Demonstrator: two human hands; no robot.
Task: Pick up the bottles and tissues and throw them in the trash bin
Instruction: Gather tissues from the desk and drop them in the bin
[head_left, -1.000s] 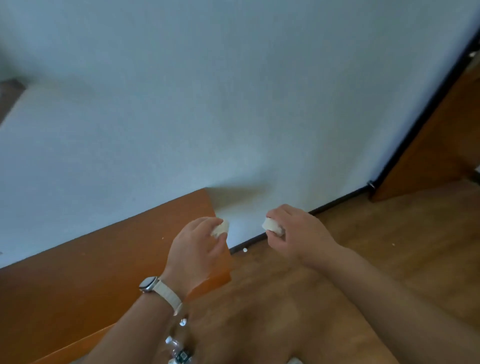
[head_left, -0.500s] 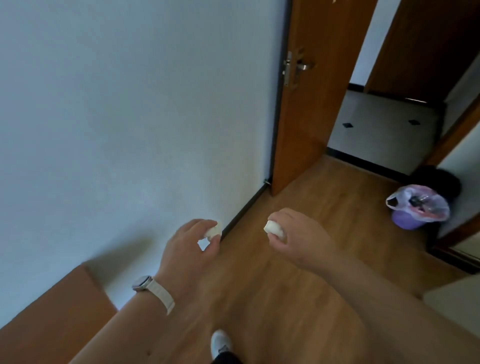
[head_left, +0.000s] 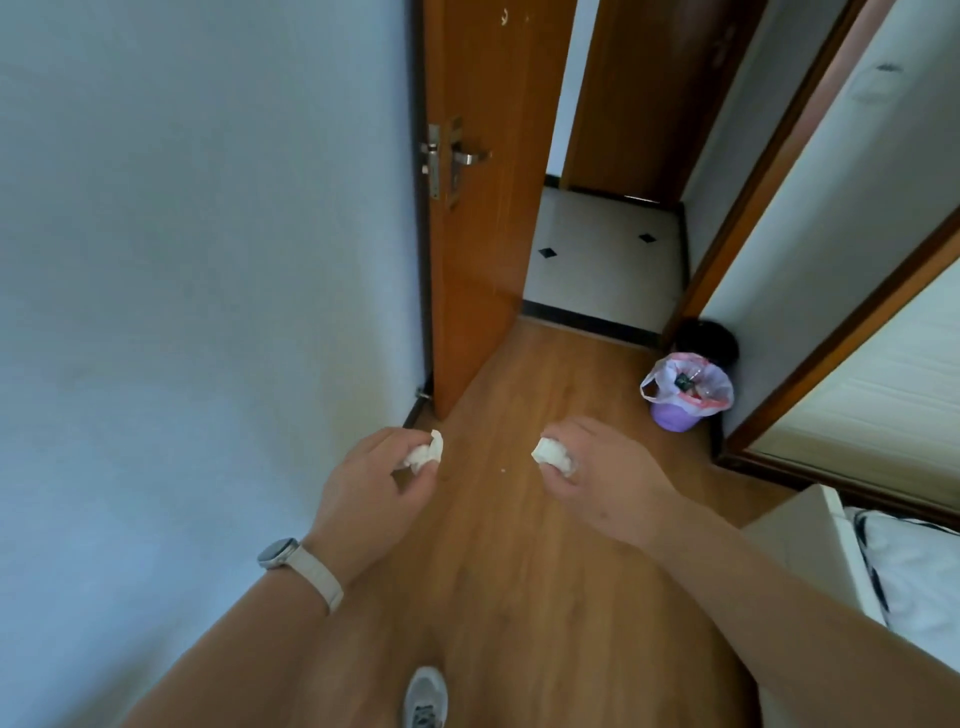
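- Over the last second the view has swung from a bare white wall to the passage beyond. The open door (head_left: 478, 208) now stands at far centre, and the wooden floor (head_left: 519, 571) runs away towards it.
- The trash bin (head_left: 675, 420), purple with a pale bag over its rim, came into sight half a second ago at the far right edge. It now sits closer to the middle, on the floor beyond and to the right of the right hand (head_left: 608, 483).
- Neither grip has changed. The left hand (head_left: 369, 488) keeps its fingertips pinched on one crumpled tissue (head_left: 425, 453), and the right hand keeps its fingers curled round a second tissue (head_left: 553, 453). Both wads are held out in front above the floor, apart from each other.
- A grey shoe (head_left: 426, 696) shows at the near edge, pointing down the passage, which suggests a step towards the bin.
- For the task, this looks like the carry stage: both tissues are picked up but not yet dropped, as the bin is still well apart from either hand.
- No bottles are in sight now, so that part seems yet to be done.
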